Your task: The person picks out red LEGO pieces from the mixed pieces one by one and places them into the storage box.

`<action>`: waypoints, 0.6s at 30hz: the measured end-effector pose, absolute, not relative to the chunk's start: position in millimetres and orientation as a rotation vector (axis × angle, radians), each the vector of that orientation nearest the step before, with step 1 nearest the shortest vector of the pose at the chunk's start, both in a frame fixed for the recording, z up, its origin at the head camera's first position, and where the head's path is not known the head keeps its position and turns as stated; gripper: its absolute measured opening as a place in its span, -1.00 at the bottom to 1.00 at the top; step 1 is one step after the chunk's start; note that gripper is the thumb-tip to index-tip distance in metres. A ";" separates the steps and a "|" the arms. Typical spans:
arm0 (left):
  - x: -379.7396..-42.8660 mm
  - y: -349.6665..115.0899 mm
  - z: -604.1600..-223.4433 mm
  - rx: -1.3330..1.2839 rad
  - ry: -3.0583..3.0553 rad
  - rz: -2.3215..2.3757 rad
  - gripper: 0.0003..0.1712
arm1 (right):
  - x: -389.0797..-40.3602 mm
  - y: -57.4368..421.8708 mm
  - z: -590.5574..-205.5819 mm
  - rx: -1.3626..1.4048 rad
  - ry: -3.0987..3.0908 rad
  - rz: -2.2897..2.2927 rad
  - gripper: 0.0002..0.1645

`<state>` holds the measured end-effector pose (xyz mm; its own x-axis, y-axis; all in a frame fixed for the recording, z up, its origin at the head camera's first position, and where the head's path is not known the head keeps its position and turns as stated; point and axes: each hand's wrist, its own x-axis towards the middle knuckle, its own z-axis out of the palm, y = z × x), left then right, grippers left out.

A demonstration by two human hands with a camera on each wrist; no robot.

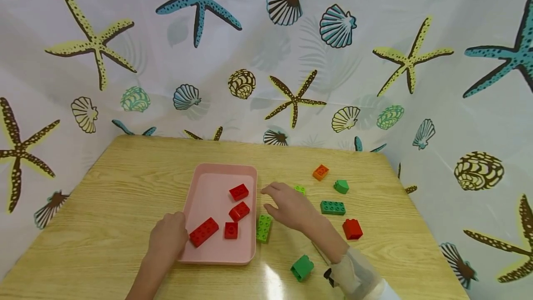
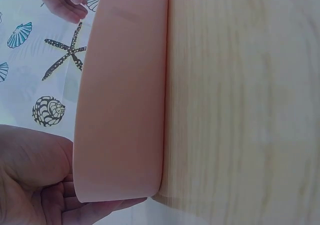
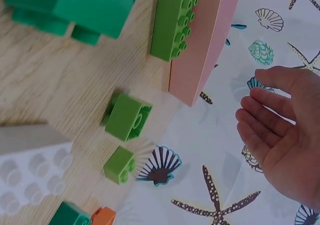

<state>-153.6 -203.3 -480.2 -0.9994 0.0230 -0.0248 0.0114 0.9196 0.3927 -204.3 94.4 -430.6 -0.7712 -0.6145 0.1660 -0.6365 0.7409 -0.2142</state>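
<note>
A shallow pink tray (image 1: 210, 193) stands on the table with several red bricks lying in it, among them a long one (image 1: 204, 232) near its left wall. My left hand (image 1: 168, 235) grips the tray's left side. In the left wrist view, fingers reach along the outer wall (image 2: 122, 90) at one corner. Above the table, just past the tray's right rim, hovers my right hand (image 1: 287, 205). Its fingers are loosely curved and hold nothing, as the right wrist view shows. A light green brick (image 1: 263, 228) lies on the table against the tray's right wall.
Right of the tray lie an orange brick (image 1: 320, 172), a small green one (image 1: 341, 186), a long dark green one (image 1: 332, 207), a red one (image 1: 352, 229) and a larger green one (image 1: 302, 268). A white brick (image 3: 32, 170) shows in the right wrist view. Patterned cloth (image 1: 250, 36) surrounds the table.
</note>
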 end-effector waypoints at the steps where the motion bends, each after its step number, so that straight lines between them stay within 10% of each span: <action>1: -153.7 -203.3 -480.2 0.029 3.051 0.623 -0.92 | -203.8 97.4 -430.2 1.012 -2.854 0.392 -0.59; 18: -153.0 -203.6 -481.3 0.030 3.066 0.621 -0.92 | -198.7 140.1 -426.2 0.833 -2.917 0.443 -0.60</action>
